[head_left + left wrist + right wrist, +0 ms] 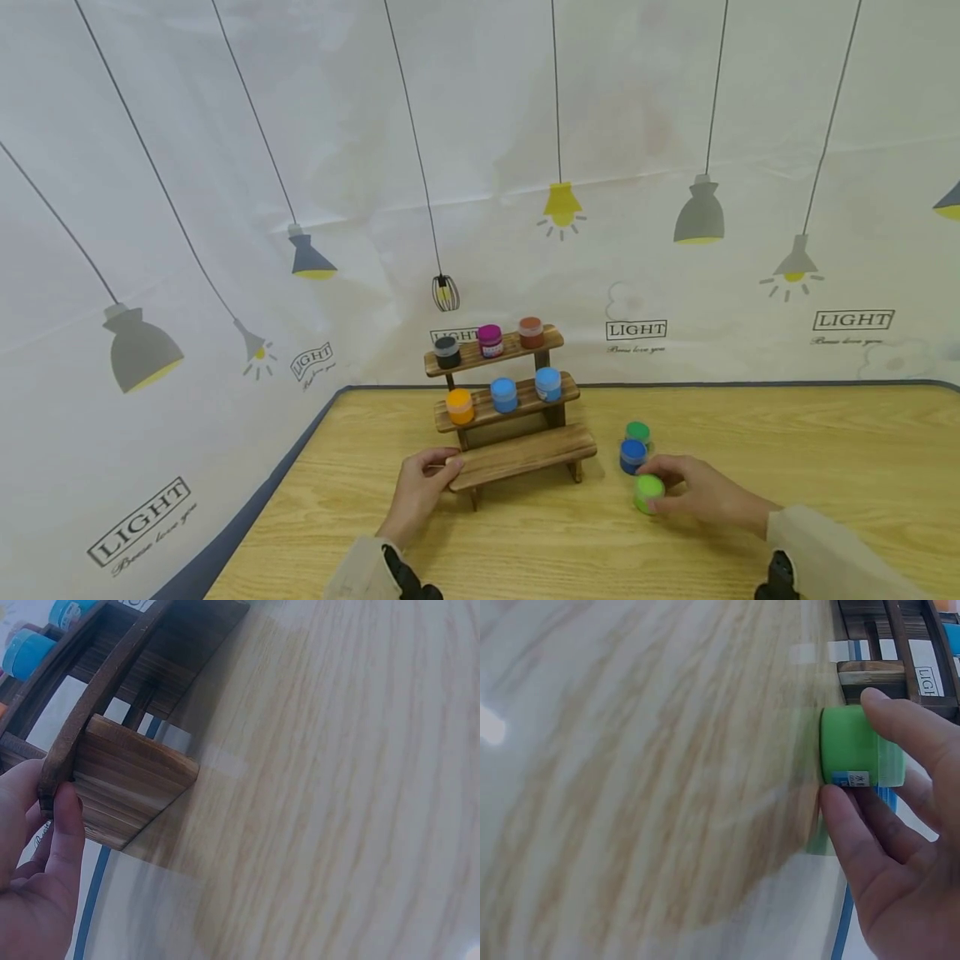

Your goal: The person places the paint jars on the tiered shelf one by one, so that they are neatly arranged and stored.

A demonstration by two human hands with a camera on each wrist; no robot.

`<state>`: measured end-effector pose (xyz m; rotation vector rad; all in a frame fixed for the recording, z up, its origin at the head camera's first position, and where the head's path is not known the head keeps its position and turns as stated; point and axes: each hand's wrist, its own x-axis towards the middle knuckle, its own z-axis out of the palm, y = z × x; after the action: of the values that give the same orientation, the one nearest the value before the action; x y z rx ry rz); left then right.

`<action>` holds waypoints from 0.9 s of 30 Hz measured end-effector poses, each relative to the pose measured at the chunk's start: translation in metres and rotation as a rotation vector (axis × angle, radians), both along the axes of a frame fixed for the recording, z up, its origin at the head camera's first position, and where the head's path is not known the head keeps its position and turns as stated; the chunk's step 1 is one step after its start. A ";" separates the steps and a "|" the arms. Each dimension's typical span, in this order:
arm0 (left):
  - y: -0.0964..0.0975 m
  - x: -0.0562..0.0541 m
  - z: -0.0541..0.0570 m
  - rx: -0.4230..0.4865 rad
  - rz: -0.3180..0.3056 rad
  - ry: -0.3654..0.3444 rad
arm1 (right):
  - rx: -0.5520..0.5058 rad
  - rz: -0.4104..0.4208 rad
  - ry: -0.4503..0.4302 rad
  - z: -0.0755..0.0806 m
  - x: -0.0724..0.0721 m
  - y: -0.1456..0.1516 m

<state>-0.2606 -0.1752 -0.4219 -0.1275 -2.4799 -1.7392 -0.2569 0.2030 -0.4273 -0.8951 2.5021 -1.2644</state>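
Observation:
A three-tier wooden display stand [525, 455] is on the table, its lowest board bare. My left hand [417, 492] pinches the left end of that board; in the left wrist view the thumb and fingers [69, 832] lie on either side of it. Right of the stand, my right hand [701, 492] grips a light green paint jar [648, 495] between thumb and fingers. The right wrist view shows the same jar [849, 746] with a small label, its base close to the tabletop. Just behind it are a dark blue jar [633, 457] and a green jar [637, 431].
The middle board holds an orange jar [460, 407] and two blue jars, one light blue jar [548, 384] at its right. On the top board are black [447, 352], magenta [491, 341] and brown jars [531, 332]. A printed backdrop [510, 233] borders the wooden table [810, 450].

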 end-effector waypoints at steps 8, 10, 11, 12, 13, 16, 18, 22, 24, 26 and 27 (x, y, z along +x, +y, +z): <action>0.000 0.000 -0.001 -0.009 0.004 0.020 | 0.049 -0.046 0.014 -0.002 0.001 -0.001; 0.000 0.001 -0.001 -0.008 -0.002 0.022 | 0.055 -0.056 0.017 -0.002 0.001 -0.002; 0.000 0.001 -0.001 -0.011 -0.007 0.026 | 0.053 -0.057 0.017 -0.002 0.002 -0.002; 0.000 0.001 0.000 -0.009 -0.009 0.023 | 0.049 -0.057 0.018 -0.002 0.002 -0.002; 0.000 0.001 0.000 -0.013 -0.013 0.027 | 0.045 -0.056 0.019 -0.001 0.002 -0.003; -0.001 0.002 0.000 -0.021 -0.025 0.037 | 0.037 -0.055 0.013 -0.001 0.003 -0.003; -0.002 0.002 0.000 -0.018 -0.026 0.039 | 0.037 -0.054 0.007 0.000 0.003 -0.004; -0.001 0.002 0.000 -0.016 -0.022 0.042 | 0.052 -0.060 -0.001 0.003 0.004 -0.007; -0.001 0.002 -0.001 -0.017 -0.018 0.041 | 0.057 -0.065 -0.002 0.006 0.005 -0.009; -0.001 0.002 -0.001 -0.020 -0.016 0.043 | 0.058 -0.071 0.006 0.009 0.006 -0.012; -0.001 0.002 -0.001 -0.021 -0.014 0.043 | 0.055 -0.076 0.004 0.011 0.007 -0.014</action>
<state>-0.2587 -0.1762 -0.4233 -0.1828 -2.4737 -1.6974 -0.2500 0.1888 -0.4165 -0.7974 2.5835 -1.2099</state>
